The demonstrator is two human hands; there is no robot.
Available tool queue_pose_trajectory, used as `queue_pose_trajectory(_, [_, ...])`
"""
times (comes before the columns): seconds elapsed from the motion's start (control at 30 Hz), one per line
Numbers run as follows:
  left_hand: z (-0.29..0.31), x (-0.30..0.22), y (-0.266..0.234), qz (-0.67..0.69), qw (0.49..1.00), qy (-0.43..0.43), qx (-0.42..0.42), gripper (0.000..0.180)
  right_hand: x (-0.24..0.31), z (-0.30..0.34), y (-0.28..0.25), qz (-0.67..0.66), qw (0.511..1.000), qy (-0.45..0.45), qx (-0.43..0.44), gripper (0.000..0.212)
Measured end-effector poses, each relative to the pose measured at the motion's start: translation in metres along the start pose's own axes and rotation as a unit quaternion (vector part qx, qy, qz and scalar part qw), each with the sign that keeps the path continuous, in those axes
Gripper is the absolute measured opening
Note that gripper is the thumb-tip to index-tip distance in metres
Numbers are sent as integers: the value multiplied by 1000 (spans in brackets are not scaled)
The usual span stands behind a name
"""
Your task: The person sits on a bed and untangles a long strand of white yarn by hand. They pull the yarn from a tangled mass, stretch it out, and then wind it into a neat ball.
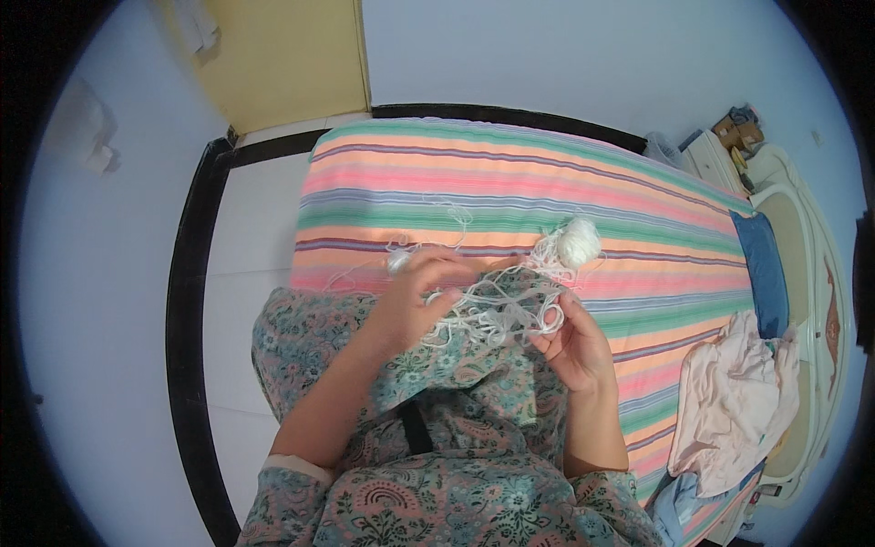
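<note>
- Yarn (497,321): white, loose tangle of loops, spread between the two hands above the lap.
- Right hand (580,346): grasping yarn loops at the tangle's right end, thumb and fingers closed on them.
- Left hand (419,296): at the tangle's left end, fingers bent over it, thumb against the strands; can't tell if it grips any.
- Ball (580,242): white, wound, on the bed beyond the right hand; loose strands bunched at its left side.
- Small white bundle (398,262): on the bed just beyond the left hand, partly hidden by it; thin strands trail across the sheet nearby.
- Dress (392,497): green-and-pink floral, under the hands, covering the lap.
- Bed (510,196): sheet in pink, green, orange and blue stripes.
- Right side of bed: blue pillow (762,273) against the pale headboard (825,314), crumpled pink cloth (729,406) nearer the person.
- Far left: yellow door (283,68), pale floor (255,246) tiles.
</note>
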State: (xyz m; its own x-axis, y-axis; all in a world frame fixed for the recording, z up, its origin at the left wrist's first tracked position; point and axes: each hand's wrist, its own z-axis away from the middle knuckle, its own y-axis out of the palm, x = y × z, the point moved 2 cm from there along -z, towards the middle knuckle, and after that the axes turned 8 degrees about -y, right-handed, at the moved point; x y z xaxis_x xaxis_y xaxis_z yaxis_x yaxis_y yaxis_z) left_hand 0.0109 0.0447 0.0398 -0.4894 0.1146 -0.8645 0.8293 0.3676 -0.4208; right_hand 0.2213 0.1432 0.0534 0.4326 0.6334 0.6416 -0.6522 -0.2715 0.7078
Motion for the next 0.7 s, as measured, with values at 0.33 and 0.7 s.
queue_pose_trajectory(0.33, [4,-32,40,176,956,-169,166,18,-4,-5,7,88,994,-16,61,20])
queue_pose_trajectory(0.7, [0,-26,19,320,927,-190,56,14,-24,6,31,235,951,-66,191,52])
